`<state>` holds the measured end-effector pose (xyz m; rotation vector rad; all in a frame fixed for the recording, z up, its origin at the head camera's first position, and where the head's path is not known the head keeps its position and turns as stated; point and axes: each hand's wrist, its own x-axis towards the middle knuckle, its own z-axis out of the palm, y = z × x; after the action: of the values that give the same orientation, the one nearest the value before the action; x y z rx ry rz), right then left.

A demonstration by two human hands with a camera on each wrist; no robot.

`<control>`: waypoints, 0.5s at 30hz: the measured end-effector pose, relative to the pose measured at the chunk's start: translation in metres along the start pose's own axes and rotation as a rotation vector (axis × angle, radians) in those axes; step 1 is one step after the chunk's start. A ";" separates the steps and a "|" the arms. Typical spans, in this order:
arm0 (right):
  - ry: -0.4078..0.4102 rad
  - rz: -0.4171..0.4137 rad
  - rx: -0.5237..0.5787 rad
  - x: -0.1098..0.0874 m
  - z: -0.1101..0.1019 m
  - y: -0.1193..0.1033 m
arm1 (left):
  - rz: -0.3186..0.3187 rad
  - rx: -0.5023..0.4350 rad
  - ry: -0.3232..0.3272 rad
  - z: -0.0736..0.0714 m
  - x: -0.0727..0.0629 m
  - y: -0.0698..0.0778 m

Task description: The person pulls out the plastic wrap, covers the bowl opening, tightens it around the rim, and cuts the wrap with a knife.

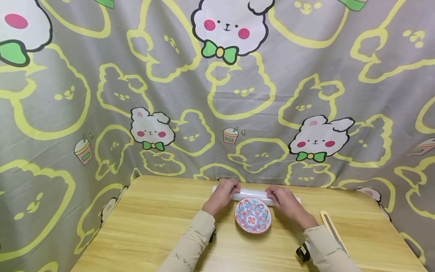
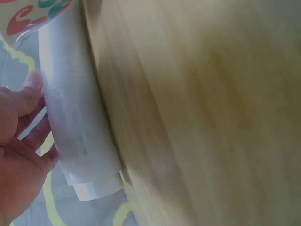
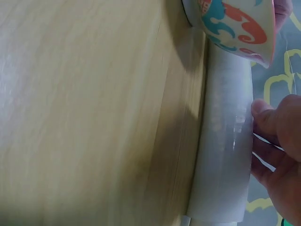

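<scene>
A whitish, shiny roll of cling film lies crosswise near the table's far edge. Close to its left part, my left hand has curled fingers, and thumb and fingertips pinch at the film's upper side. My right hand does likewise toward the other end. In the wrist views, the left fingers and right fingers meet the roll's surface; the exact film edge between them is hard to see. Just in front of the roll stands a bowl with a red and blue pattern, between the two hands.
A yellow utility knife lies on the wooden table, beside the right sleeve. Behind the table's far edge hangs a grey curtain printed with rabbits. The bowl's patterned outside overhangs the roll in the right wrist view.
</scene>
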<state>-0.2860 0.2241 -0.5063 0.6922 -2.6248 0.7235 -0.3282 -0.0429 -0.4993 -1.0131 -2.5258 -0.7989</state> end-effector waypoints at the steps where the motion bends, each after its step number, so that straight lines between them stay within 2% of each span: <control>1: 0.004 -0.001 -0.002 0.000 0.001 0.000 | 0.004 0.002 0.000 0.001 0.000 0.000; 4: 0.016 -0.008 -0.002 -0.001 0.003 0.001 | -0.013 0.007 -0.006 0.004 -0.001 0.000; 10: 0.026 -0.006 -0.015 -0.003 0.005 0.004 | -0.113 -0.011 -0.041 0.009 -0.001 0.000; 15: 0.024 -0.003 -0.029 -0.003 0.004 0.002 | -0.162 -0.041 -0.019 0.009 -0.001 -0.001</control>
<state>-0.2851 0.2250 -0.5118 0.6754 -2.6070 0.6872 -0.3289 -0.0389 -0.5074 -0.8404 -2.6440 -0.8925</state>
